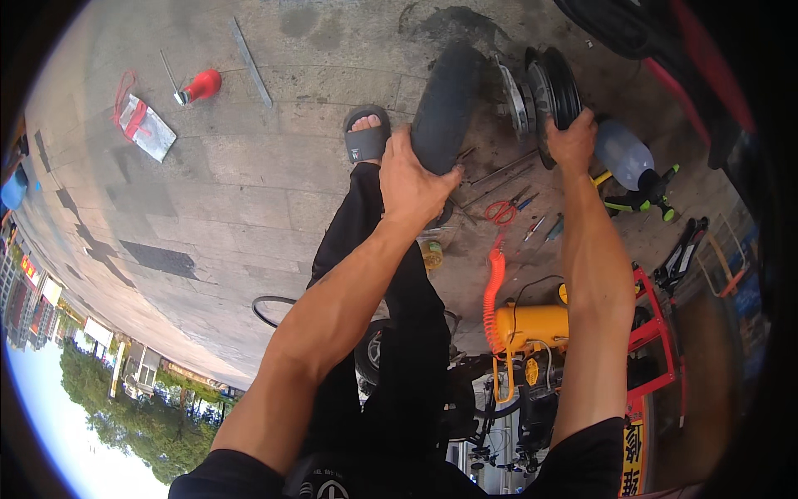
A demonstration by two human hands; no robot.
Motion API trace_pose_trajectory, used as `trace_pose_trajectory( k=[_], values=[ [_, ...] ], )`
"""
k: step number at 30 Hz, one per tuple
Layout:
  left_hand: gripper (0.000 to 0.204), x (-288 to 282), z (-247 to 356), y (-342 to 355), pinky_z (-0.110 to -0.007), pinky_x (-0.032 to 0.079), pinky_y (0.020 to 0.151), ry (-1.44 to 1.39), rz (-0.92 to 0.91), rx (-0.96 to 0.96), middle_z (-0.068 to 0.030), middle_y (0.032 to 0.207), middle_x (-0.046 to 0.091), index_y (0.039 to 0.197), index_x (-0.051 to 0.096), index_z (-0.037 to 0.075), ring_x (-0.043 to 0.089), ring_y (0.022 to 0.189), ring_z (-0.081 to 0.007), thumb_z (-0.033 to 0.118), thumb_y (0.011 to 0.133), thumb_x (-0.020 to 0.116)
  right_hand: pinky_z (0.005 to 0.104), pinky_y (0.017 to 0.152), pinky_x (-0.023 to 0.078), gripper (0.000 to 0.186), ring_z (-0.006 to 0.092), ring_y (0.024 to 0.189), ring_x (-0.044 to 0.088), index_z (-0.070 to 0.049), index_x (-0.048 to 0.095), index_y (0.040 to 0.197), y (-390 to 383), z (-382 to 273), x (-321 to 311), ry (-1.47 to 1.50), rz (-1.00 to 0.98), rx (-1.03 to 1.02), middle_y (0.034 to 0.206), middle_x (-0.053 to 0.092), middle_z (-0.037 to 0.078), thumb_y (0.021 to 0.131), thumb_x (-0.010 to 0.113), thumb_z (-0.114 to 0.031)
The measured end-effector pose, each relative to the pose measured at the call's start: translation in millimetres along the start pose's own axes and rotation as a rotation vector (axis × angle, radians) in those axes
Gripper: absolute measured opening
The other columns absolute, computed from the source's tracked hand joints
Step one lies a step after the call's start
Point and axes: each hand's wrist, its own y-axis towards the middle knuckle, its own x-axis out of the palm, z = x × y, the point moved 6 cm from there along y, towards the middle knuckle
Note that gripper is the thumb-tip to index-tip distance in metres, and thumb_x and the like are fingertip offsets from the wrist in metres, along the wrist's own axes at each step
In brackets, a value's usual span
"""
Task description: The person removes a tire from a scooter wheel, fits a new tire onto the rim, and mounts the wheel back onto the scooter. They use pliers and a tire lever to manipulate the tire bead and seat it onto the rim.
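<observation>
My left hand grips the near end of a worn black tire, its thumb stretched along the lower edge. To the right, my right hand is closed round the near edge of a black wheel rim that stands upright on the ground. Between tire and rim is a silvery metal disc, close beside the rim; whether it is joined to it I cannot tell. The tire and the rim are apart. Just left of the tire is my sandalled foot.
Red-handled scissors and several slim tools lie below the wheel parts. A clear spray bottle is at the right. Nearer are an orange coiled hose and yellow air tank. Far left are a red bottle, metal strip and pouch.
</observation>
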Motion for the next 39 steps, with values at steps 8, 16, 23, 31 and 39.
trace_pose_trajectory(
  k=[8,16,23,31,39],
  values=[
    [0.083,-62,41,41,-0.068,0.025,0.105,0.635,-0.236,0.73,-0.0037,0.141,0.049,0.139,0.05,0.024,0.032,0.14,-0.0388,0.02,0.064,0.086,0.046,0.105,0.041,0.08,0.0478,0.121,0.052,0.007,0.041,0.134,39,48,-10,0.087,-0.06,0.031,0.129,0.053,0.033,0.079,0.077,-0.039],
    [0.105,-74,26,97,-0.067,0.003,0.112,0.414,0.132,0.918,-0.0148,0.155,0.032,0.15,0.041,0.02,0.013,0.147,-0.0412,0.084,0.069,0.061,0.047,0.104,0.042,0.084,0.0482,0.12,0.052,0.01,0.039,0.132,31,48,-11,0.047,-0.121,0.218,0.127,0.053,0.035,0.078,0.078,-0.041],
    [0.113,-58,-2,98,-0.053,0.028,0.114,-0.007,0.283,0.221,-0.0368,0.146,0.031,0.145,0.026,-0.015,0.028,0.14,-0.0468,0.046,0.07,0.085,0.0455,0.103,0.042,0.082,0.0457,0.119,0.053,0.01,0.041,0.128,25,29,-15,0.078,-0.121,0.118,0.125,0.054,0.033,0.074,0.081,-0.037],
    [0.101,-61,-50,86,-0.038,0.052,0.094,-0.538,0.057,-0.098,-0.0267,0.124,0.057,0.138,0.035,-0.016,0.061,0.112,-0.0298,0.026,0.065,0.091,0.0442,0.104,0.041,0.083,0.0449,0.122,0.052,0.009,0.04,0.131,48,25,-21,0.096,-0.166,0.002,0.128,0.053,0.032,0.071,0.082,-0.03],
    [0.076,-182,-40,-28,-0.036,0.056,0.086,-0.509,0.135,-0.274,-0.015,0.112,0.063,0.136,0.044,-0.004,0.066,0.097,-0.0258,0.016,0.071,0.079,0.0446,0.105,0.041,0.08,0.0451,0.122,0.052,0.006,0.038,0.133,48,41,-26,0.126,-0.218,-0.05,0.129,0.053,0.032,0.073,0.08,-0.027]
  ],
)
